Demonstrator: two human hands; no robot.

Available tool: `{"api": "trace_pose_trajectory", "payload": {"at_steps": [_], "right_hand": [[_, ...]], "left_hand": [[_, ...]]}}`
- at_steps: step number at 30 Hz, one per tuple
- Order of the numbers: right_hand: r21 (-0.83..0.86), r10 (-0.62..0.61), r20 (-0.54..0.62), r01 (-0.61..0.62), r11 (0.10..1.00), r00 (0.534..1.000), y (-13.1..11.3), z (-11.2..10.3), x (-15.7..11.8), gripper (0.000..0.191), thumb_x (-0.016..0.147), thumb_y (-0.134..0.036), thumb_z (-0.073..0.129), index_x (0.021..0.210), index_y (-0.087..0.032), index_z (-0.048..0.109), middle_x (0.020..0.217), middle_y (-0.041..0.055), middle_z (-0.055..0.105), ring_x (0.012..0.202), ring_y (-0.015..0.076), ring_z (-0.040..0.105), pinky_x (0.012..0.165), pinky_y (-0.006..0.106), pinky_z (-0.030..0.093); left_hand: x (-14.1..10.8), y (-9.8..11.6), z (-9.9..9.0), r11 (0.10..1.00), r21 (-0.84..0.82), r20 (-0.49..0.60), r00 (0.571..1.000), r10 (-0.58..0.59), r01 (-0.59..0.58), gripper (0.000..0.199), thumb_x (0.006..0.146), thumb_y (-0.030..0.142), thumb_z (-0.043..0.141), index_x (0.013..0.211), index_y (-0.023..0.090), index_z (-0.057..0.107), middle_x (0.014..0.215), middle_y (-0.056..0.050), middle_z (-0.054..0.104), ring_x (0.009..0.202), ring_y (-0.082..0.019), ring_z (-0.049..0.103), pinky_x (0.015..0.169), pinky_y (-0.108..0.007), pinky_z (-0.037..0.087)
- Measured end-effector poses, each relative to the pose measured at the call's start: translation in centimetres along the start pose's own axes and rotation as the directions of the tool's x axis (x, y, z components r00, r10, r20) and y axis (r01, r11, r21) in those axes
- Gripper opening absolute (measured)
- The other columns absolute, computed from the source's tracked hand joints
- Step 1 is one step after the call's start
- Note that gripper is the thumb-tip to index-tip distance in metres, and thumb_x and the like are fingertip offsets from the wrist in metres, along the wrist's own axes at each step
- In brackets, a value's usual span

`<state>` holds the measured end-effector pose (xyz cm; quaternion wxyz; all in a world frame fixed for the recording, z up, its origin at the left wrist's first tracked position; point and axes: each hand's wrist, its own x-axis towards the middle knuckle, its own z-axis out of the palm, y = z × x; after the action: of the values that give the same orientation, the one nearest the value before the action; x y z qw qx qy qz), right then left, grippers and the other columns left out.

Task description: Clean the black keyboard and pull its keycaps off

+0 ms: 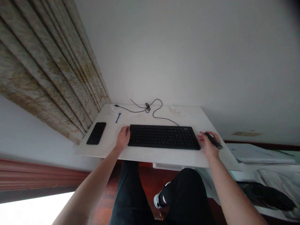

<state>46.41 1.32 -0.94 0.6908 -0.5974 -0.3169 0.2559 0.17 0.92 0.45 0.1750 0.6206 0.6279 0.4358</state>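
A black wired keyboard (164,137) lies flat on the white desk (138,153), its keys facing up. At its left end, my left hand (123,137) grips the edge, with some fingertips hidden behind the side. My right hand (209,145) is just off the keyboard's right end and holds a black pen-shaped tool (213,140) across the palm; its exact kind is unclear. The fingers of that hand point toward the keyboard's right edge. From the keyboard's back runs a black cable (161,117), partly bundled in a knot, to a plug near the back left.
A black smartphone (96,133) rests at the desk's left side. Behind my left hand lies a small blue tool (118,117). Patterned curtains (58,68) hang at the left, and a wall borders the back. Shelves with a black bag (264,195) stand at the right.
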Motion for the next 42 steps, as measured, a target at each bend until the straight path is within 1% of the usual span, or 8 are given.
{"api": "trace_pose_trajectory", "payload": {"at_steps": [4, 7, 12, 16, 20, 24, 29, 42], "right_hand": [[0.051, 0.122, -0.023, -0.120, 0.991, 0.992, -0.7, -0.4, 1.3, 0.051, 0.052, -0.039, 0.087, 0.092, -0.023, 0.059, 0.074, -0.0006, 0.071, 0.056, 0.0178, 0.067, 0.043, 0.024, 0.050], [-0.099, 0.024, 0.032, -0.020, 0.995, 0.999, -2.5, 0.8, 1.6, 0.044, 0.062, -0.048, 0.082, 0.090, -0.020, 0.063, 0.074, 0.0034, 0.072, 0.049, 0.0153, 0.062, 0.038, 0.024, 0.046], [-0.259, -0.044, 0.293, 0.124, 0.958, 0.955, -6.9, 7.8, -1.3, 0.045, 0.071, -0.060, 0.078, 0.079, -0.017, 0.069, 0.061, 0.0040, 0.065, 0.049, 0.0154, 0.059, 0.040, 0.026, 0.050], [-0.127, 0.053, 0.632, 0.036, 0.991, 0.773, -8.8, 15.8, -5.8, 0.044, 0.072, -0.058, 0.080, 0.088, -0.018, 0.070, 0.083, 0.0081, 0.073, 0.077, 0.0225, 0.071, 0.053, 0.029, 0.060], [-0.149, 0.119, 0.793, 0.001, 0.989, 0.597, -8.5, 22.5, -9.4, 0.031, 0.078, -0.044, 0.080, 0.092, -0.019, 0.067, 0.084, 0.0064, 0.074, 0.079, 0.0215, 0.071, 0.057, 0.029, 0.061], [-0.219, 0.163, 0.835, 0.047, 0.975, 0.525, -7.7, 26.7, -11.2, 0.016, 0.082, -0.030, 0.075, 0.089, -0.018, 0.066, 0.081, 0.0060, 0.074, 0.078, 0.0204, 0.071, 0.064, 0.030, 0.060], [-0.275, 0.229, 0.867, 0.040, 0.961, 0.442, -7.1, 28.9, -12.0, 0.012, 0.082, -0.025, 0.075, 0.086, -0.018, 0.065, 0.076, 0.0052, 0.073, 0.069, 0.0188, 0.070, 0.064, 0.031, 0.059], [-0.253, 0.159, 0.922, 0.239, 0.937, 0.354, -4.4, 30.2, -11.9, 0.013, 0.080, -0.023, 0.077, 0.088, -0.017, 0.069, 0.076, 0.0026, 0.070, 0.066, 0.0163, 0.066, 0.064, 0.029, 0.055]], "left_hand": [[-0.2, -0.4, 0.3, 1.000, -0.013, -0.015, 1.000, 0.013, -0.014, 0.025, 0.094, 0.019, 0.047, 0.114, 0.020, 0.063, 0.112, -0.010, 0.071, 0.111, -0.023, 0.067, 0.103, -0.045, 0.053], [-0.2, -0.8, 0.5, 0.999, -0.040, -0.021, 1.000, 0.003, -0.004, 0.027, 0.093, 0.017, 0.048, 0.117, 0.020, 0.062, 0.114, -0.009, 0.070, 0.112, -0.023, 0.067, 0.103, -0.044, 0.053], [-0.1, -1.0, 0.7, 0.999, -0.033, -0.011, 1.000, 0.012, -0.012, 0.029, 0.093, 0.017, 0.050, 0.119, 0.021, 0.062, 0.116, -0.009, 0.070, 0.114, -0.024, 0.066, 0.104, -0.046, 0.053], [-0.1, -0.9, 0.7, 0.999, 0.017, 0.011, 0.999, 0.050, -0.051, 0.032, 0.092, 0.016, 0.050, 0.121, 0.020, 0.062, 0.119, -0.011, 0.068, 0.116, -0.025, 0.064, 0.107, -0.047, 0.051], [0.0, -0.8, 0.6, 0.997, 0.032, 0.019, 0.997, 0.073, -0.074, 0.034, 0.091, 0.015, 0.050, 0.123, 0.020, 0.061, 0.120, -0.010, 0.067, 0.118, -0.025, 0.063, 0.108, -0.047, 0.050], [0.0, -0.7, 0.6, 0.997, 0.029, 0.021, 0.997, 0.074, -0.075, 0.034, 0.090, 0.015, 0.050, 0.123, 0.021, 0.061, 0.119, -0.010, 0.067, 0.118, -0.025, 0.063, 0.108, -0.046, 0.050], [0.0, -0.7, 0.6, 0.997, 0.029, 0.016, 0.997, 0.071, -0.072, 0.029, 0.091, 0.016, 0.050, 0.117, 0.021, 0.062, 0.115, -0.010, 0.068, 0.114, -0.025, 0.064, 0.105, -0.045, 0.051], [0.1, -0.5, 0.5, 0.997, 0.041, 0.033, 0.998, 0.059, -0.061, 0.024, 0.091, 0.017, 0.051, 0.112, 0.021, 0.062, 0.113, -0.010, 0.067, 0.110, -0.026, 0.064, 0.102, -0.044, 0.051]]}}
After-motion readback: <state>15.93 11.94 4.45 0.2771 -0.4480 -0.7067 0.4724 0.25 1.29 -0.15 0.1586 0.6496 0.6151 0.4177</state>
